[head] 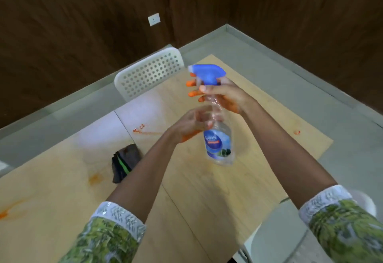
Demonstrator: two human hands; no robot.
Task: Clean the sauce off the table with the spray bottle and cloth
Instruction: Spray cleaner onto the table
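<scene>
A clear spray bottle with a blue trigger head and a blue label hangs in the air above the wooden table. My right hand grips its neck just under the head, fingers wrapped around it. My left hand holds the bottle's clear middle from the left side. A dark cloth with a green stripe lies bunched on the table, left of my left forearm. Orange sauce smears mark the table beyond the cloth, with more sauce at the left and a small sauce spot at the right.
A white perforated chair stands at the table's far edge. Brown wood-panelled walls close the corner behind, with a white socket. Grey floor surrounds the table; something white sits by its near right corner.
</scene>
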